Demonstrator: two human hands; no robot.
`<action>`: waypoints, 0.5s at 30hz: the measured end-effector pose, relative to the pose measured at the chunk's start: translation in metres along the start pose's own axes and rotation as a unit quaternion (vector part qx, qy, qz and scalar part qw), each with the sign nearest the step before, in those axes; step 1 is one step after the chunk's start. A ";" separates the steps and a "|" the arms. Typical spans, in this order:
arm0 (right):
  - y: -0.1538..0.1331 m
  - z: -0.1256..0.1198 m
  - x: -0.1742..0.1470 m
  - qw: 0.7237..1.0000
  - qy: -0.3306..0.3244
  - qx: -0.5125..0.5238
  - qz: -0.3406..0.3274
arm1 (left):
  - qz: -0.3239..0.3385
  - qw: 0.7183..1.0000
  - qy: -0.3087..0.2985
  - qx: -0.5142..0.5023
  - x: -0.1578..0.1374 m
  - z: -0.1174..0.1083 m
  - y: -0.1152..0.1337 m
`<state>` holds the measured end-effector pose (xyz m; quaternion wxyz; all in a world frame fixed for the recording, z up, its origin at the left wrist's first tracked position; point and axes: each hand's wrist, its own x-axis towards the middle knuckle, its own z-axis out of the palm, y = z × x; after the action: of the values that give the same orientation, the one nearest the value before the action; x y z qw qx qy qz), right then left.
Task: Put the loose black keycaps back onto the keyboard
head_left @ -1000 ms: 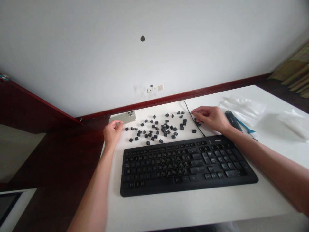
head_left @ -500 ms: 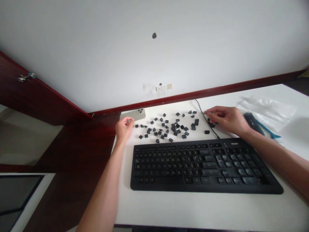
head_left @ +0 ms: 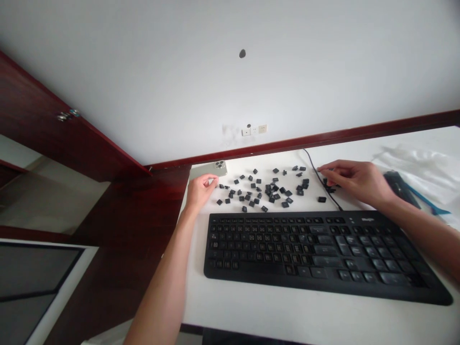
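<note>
A black keyboard (head_left: 258,270) lies on the white table, with bare sockets showing where several keys are off. Behind it many loose black keycaps (head_left: 272,192) are scattered. My left hand (head_left: 201,190) is at the left of the keycaps, beside the phone, thumb and fingertips pressed together; whatever is between them is too small to make out. My right hand (head_left: 354,178) is over a small group of dark keycaps (head_left: 328,188) right of the cable, its fingers pinched. What that pinch holds, if anything, is hidden.
A phone (head_left: 206,168) lies at the table's back left. The keyboard cable (head_left: 315,171) runs toward the wall. Right of my right hand lie a clear plastic bag (head_left: 413,160), a black tool or brush (head_left: 398,187) and a blue pry tool (head_left: 427,199). A door (head_left: 68,134) stands at left.
The view has turned a little to the left, so everything appears shifted right. Both hands keep nearly the same places over the table, fingers still pinched.
</note>
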<state>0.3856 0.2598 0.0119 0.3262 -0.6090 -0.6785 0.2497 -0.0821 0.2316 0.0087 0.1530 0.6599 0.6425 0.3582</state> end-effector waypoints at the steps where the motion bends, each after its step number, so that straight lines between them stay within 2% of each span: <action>1: 0.000 0.000 0.000 1.000 -0.001 0.001 0.003 | -0.006 1.000 0.000 0.000 0.000 -0.002 -0.002; 9: -0.007 -0.002 0.000 1.000 -0.002 -0.003 0.018 | -0.024 0.999 -0.028 -0.022 0.002 -0.017 -0.015; 15: -0.012 -0.003 0.000 0.999 -0.006 -0.034 0.021 | -0.044 0.997 -0.062 -0.020 0.000 -0.026 -0.009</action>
<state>0.3798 0.2576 0.0232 0.2963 -0.6323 -0.6755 0.2370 -0.1065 0.2265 0.0207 0.2214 0.6489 0.6526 0.3225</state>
